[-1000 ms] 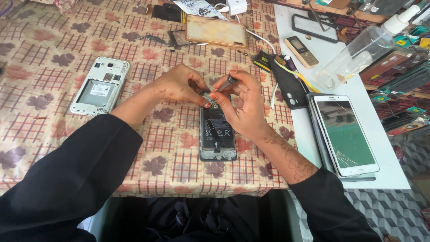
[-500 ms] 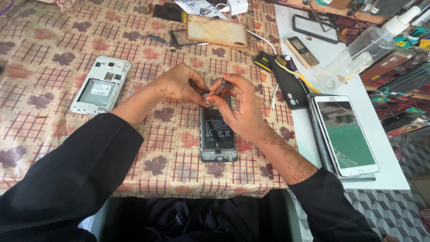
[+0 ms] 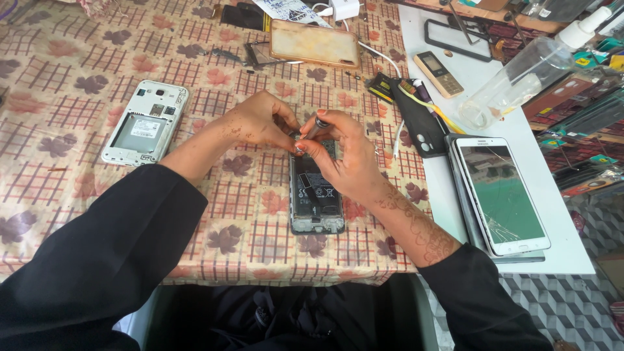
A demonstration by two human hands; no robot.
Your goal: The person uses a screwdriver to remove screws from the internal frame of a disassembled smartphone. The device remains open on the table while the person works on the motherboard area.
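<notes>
Checked cloth [image 3: 97,52] with a leaf print covered the work table, and a white board [image 3: 552,214] lay along its right side. Near the centre of the cloth lay an opened phone [image 3: 316,198], back cover off, battery and circuit board exposed, its long axis running near to far. Both hands met over the far end of this phone. The left hand [image 3: 257,123] came in from the left, its fingertips pressed together at the phone's far edge; whether they pinched a small part could not be told. The right hand [image 3: 348,159] lay across the phone's right side and gripped a small screwdriver [image 3: 313,125] between thumb and fingers, the tip pointing down at the same far edge. Both arms wore black sleeves. Well apart to the left lay a white phone [image 3: 144,123], also without its back cover. On the white board to the right lay a white tablet [image 3: 502,194] with a cracked screen. Between tablet and opened phone lay a black phone cover [image 3: 419,120]. Farther away lay a tan phone case [image 3: 314,43], a small keypad phone [image 3: 439,73], and a clear spray bottle [image 3: 520,78] on its side.
</notes>
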